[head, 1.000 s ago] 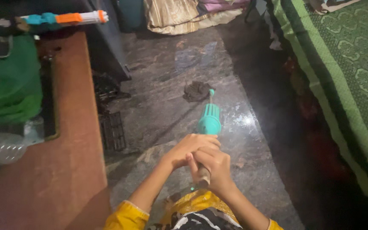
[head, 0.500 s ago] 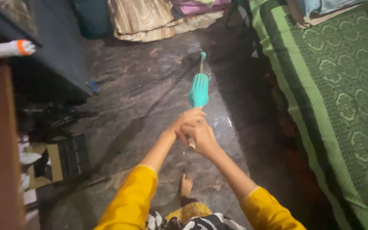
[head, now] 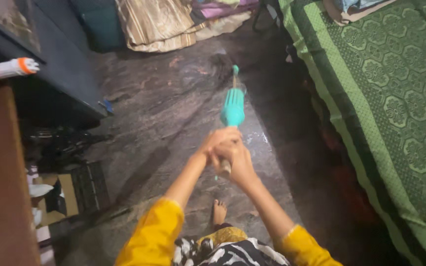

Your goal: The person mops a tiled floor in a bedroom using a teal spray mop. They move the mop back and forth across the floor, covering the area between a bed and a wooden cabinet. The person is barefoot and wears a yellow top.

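Note:
Both of my hands grip the handle of a broom with a teal plastic head piece (head: 233, 107). My left hand (head: 216, 141) is wrapped around the handle just below the teal part, and my right hand (head: 236, 158) closes over its lower end. The broom points away from me, and its dark bristles (head: 221, 64) touch the dark stone floor (head: 163, 108) farther out. My yellow sleeves and one bare foot (head: 218, 212) show at the bottom.
A bed with a green patterned cover (head: 390, 98) runs along the right. A dark cabinet (head: 50, 54) and a brown tabletop (head: 1, 187) stand at the left, with a cardboard box (head: 57, 199) below. Folded cloth (head: 159, 24) lies at the far end.
The view has swung right, away from the brown table. My arms have stretched out and pushed the broom farther along the floor, toward the far cloth.

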